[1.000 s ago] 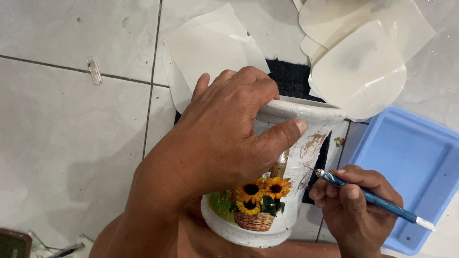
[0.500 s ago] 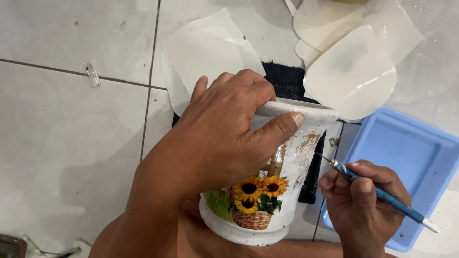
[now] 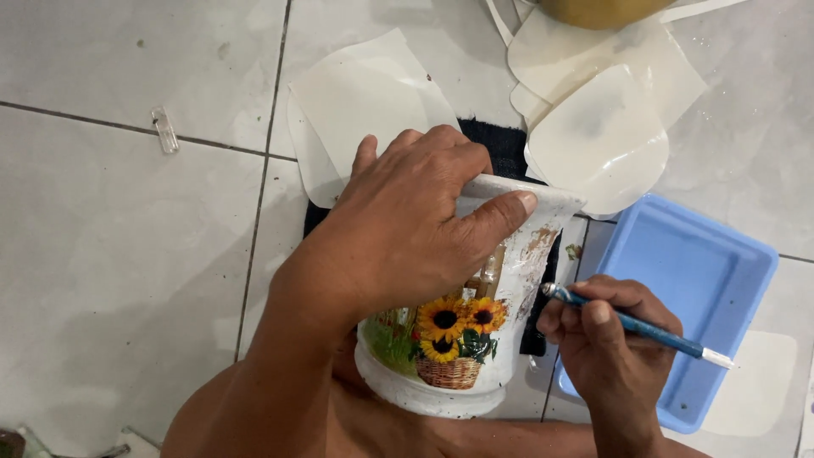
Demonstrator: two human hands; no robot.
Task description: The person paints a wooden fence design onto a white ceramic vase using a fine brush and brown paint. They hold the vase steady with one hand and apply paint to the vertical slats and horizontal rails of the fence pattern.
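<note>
My left hand [image 3: 407,229] grips the rim of a white pot [image 3: 475,339] that lies tilted over a dark cloth [image 3: 509,144] on the tiled floor. A picture of sunflowers in a basket [image 3: 454,335] covers the pot's side, with brownish patches higher up near the rim. My right hand [image 3: 606,339] holds a blue-handled brush [image 3: 644,326] like a pen. Its tip is close to the pot's right side, just apart from it.
A shallow blue plastic tray [image 3: 695,288] lies right of the pot. Several pale cut sheets [image 3: 602,140] are spread on the floor behind, one [image 3: 365,102] under the cloth's left side. A yellowish vessel [image 3: 593,10] sits at the top edge. A small clear clip [image 3: 164,129] lies at the left.
The right hand has drawn the brush slightly away from the pot's side and lowered it. The left hand keeps its grip on the rim.
</note>
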